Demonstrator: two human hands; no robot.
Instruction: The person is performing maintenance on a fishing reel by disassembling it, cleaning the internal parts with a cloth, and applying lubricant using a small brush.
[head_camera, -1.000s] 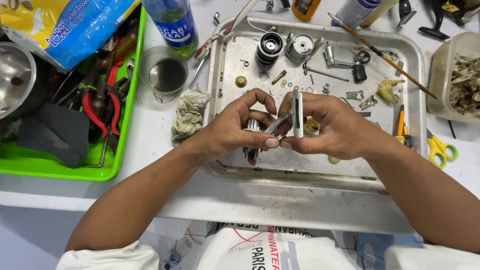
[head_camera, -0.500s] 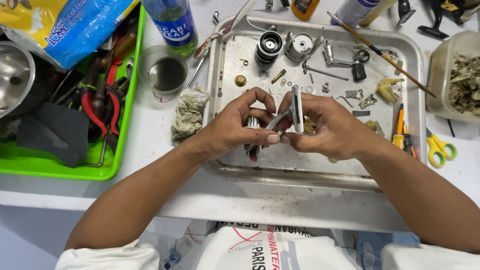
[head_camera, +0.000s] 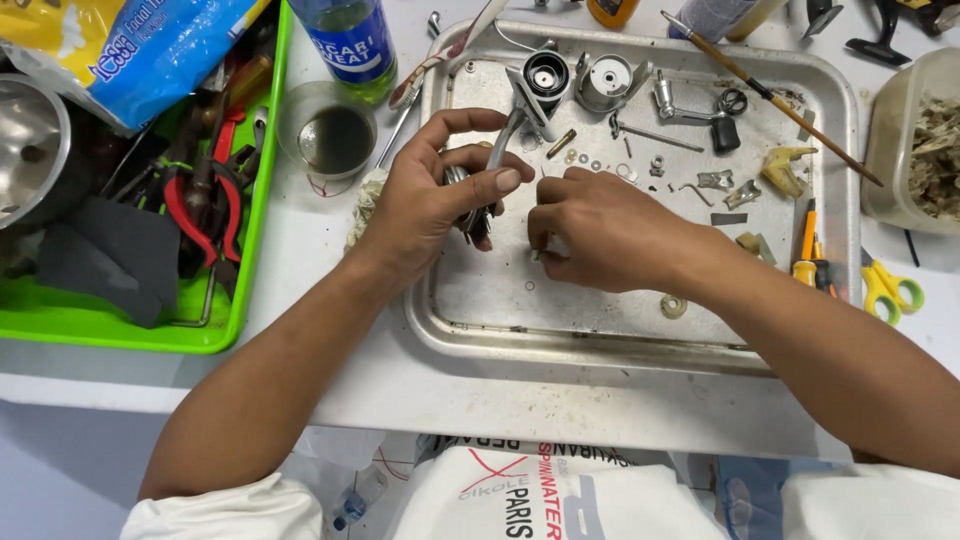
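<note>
My left hand (head_camera: 420, 210) is shut on a small metal reel body (head_camera: 478, 212) over the left half of a steel tray (head_camera: 560, 345). A silver arm (head_camera: 503, 143) of that body sticks up past my fingers toward a black spool part (head_camera: 546, 73) at the tray's back. My right hand (head_camera: 610, 230) is just to the right, knuckles up and fingers curled down. Its fingertips pinch something small and pale (head_camera: 549, 247) close to the tray floor; I cannot make out what it is. The two hands are slightly apart.
Loose washers, screws and small metal parts (head_camera: 722, 180) lie across the tray's back and right. A green bin (head_camera: 120, 335) with red pliers (head_camera: 205, 215) sits left. Behind are a glass of dark liquid (head_camera: 330, 135) and a blue bottle (head_camera: 350, 40). At right are a screwdriver (head_camera: 806, 250), yellow scissors (head_camera: 888, 285) and a plastic tub (head_camera: 925, 140).
My right hand has let go of the reel piece both hands held and dropped to the tray floor. The left hand keeps the reel and has shifted slightly left.
</note>
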